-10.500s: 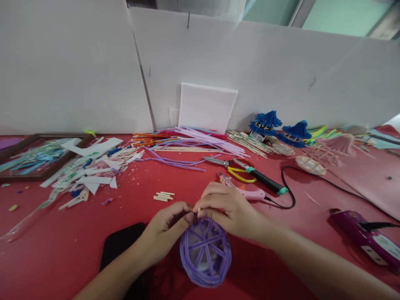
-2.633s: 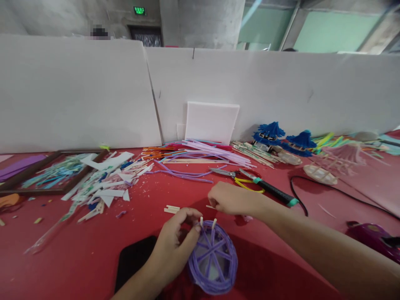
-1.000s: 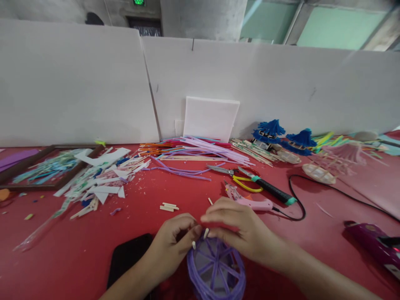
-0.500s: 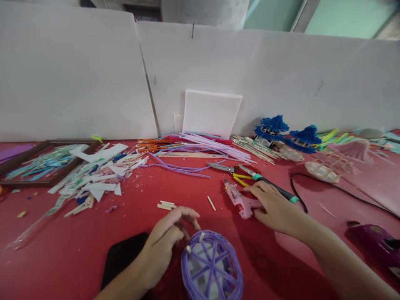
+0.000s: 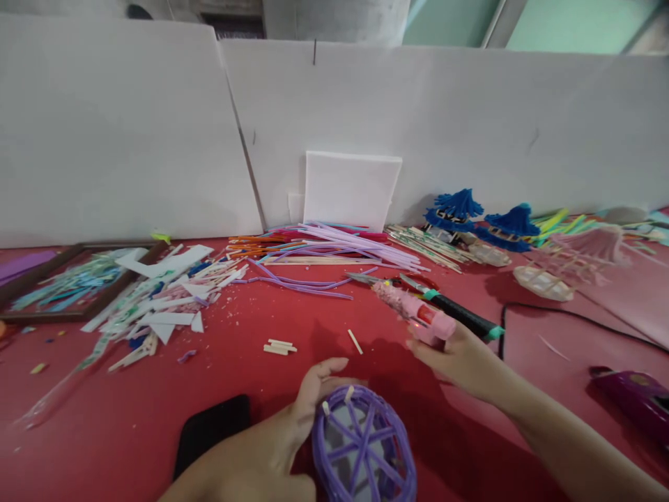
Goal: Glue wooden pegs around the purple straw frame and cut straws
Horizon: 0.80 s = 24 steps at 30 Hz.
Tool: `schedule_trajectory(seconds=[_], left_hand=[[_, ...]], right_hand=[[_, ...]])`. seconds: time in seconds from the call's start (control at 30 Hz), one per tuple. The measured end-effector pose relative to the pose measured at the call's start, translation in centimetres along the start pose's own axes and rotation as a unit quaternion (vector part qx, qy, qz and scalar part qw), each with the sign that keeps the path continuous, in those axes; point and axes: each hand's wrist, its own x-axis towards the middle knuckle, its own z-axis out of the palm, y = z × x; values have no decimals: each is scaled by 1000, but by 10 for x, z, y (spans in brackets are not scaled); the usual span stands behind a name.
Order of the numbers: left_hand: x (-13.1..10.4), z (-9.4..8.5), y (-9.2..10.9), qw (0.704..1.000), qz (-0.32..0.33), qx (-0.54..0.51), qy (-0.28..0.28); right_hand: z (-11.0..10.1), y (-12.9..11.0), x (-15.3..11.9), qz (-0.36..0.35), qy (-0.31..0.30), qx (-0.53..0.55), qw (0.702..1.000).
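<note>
My left hand (image 5: 293, 432) curves around the left and far side of a round purple pipe-cleaner frame (image 5: 364, 440), with crossing spokes and two short pale wooden pegs on its far rim. Its thumb lies near the frame's left side. My right hand (image 5: 454, 359) is closed around a pink hot glue gun (image 5: 418, 312), raised off the table with its nozzle pointing to the far left. Between the hands and the far clutter lie several short wooden sticks (image 5: 279, 346) and a single stick (image 5: 355, 341).
A black phone (image 5: 212, 429) lies left of my left arm. Pliers (image 5: 366, 279) and a black-and-green tool (image 5: 465, 314) sit beyond the glue gun. Paper scraps (image 5: 162, 300), pipe cleaners (image 5: 355, 244) and blue-roofed models (image 5: 454, 209) line the back. A purple device (image 5: 635, 404) is at right.
My right hand has taken hold of the glue gun and lifted it from the table, turning it. My left hand has moved onto the purple frame, which sits slightly further right in view.
</note>
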Motion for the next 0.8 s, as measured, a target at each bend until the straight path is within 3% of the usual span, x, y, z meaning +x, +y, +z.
schedule_trajectory(seconds=[0.03,0.1,0.23,0.47,0.63,0.8], left_hand=[[0,1,12,999,-23,23,-42],[2,2,30,998,-45,3,-34],[8,8,36,997,-54,-15,46],[18,12,28,978,-70,-46,190],[20,10,29,968,-56,-44,240],[18,10,30,946,-38,-43,320]], right_hand=[[3,-3,-3,23,-14,47,999],[11,-8,-7,75,-55,150,984],[24,-11,-11,144,-96,281,944],[31,-9,-11,156,-90,328,928],[38,-11,-15,141,-100,333,927],[47,-13,-22,130,-72,364,920]])
